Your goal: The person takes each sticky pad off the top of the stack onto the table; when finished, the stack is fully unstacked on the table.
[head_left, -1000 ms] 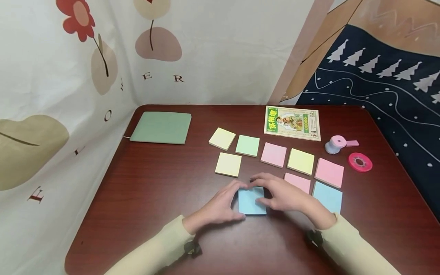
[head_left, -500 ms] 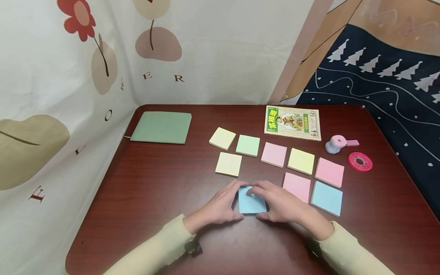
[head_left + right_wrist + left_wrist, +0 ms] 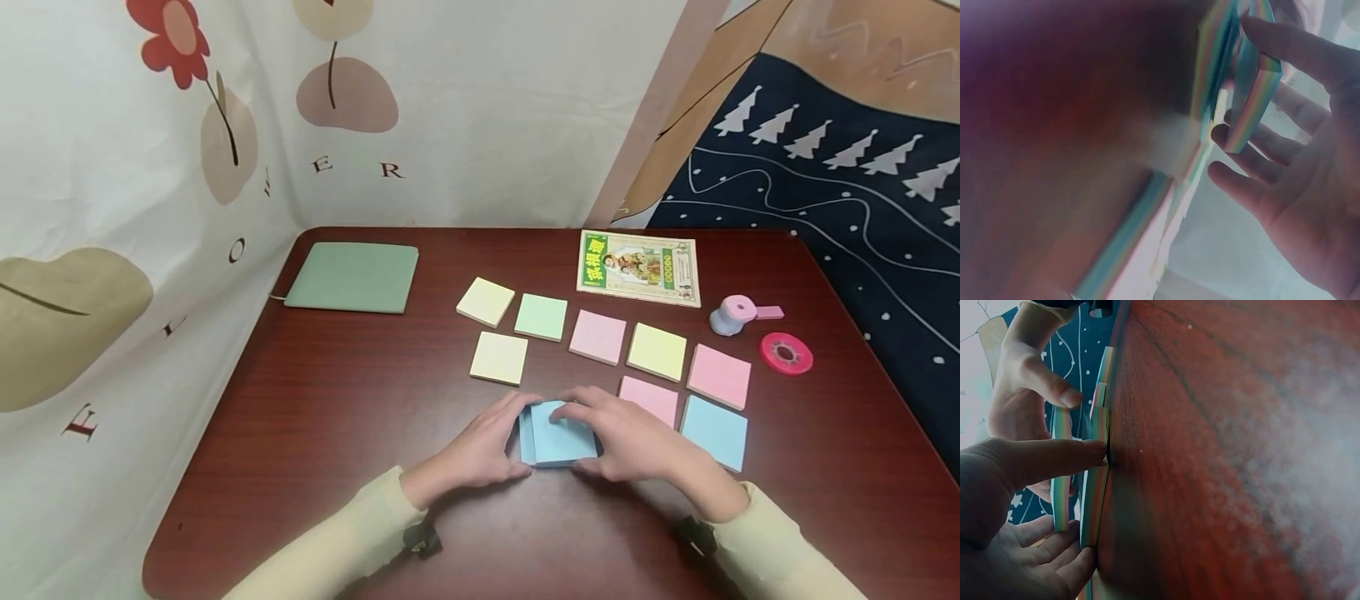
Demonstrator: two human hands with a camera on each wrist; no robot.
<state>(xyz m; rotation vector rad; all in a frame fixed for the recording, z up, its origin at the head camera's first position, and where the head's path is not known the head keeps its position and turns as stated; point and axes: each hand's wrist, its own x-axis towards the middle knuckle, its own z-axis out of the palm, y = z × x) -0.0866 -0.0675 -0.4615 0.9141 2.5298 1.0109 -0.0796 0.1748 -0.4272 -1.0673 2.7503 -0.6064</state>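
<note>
In the head view, two blue sticky-note pads overlap between the hands. The right hand [image 3: 626, 437] pinches the upper blue pad [image 3: 566, 446] by opposite edges, its thumb at the near edge and fingers at the far one. A left strip of the lower blue pad [image 3: 527, 442] shows beneath it. The left hand [image 3: 480, 446] holds that lower pad between thumb and fingers. A gap separates the raised upper pad [image 3: 1060, 500] from the lower pad [image 3: 1094, 500] in the left wrist view. Striped layers colour the edge of the upper pad [image 3: 1254, 112] in the right wrist view.
Yellow pads [image 3: 498, 358], a green pad [image 3: 540, 317], pink pads [image 3: 597, 337] and another blue pad [image 3: 714, 433] lie beyond and right. Farther back are a green notebook [image 3: 352, 277], an illustrated booklet [image 3: 637, 268], a lavender-pink roll [image 3: 731, 317] and a pink ring [image 3: 786, 353].
The right hand has closed its thumb on the near edge and lifted the upper blue pad, shifting it right and exposing the lower one. The left hand stays nearly still.
</note>
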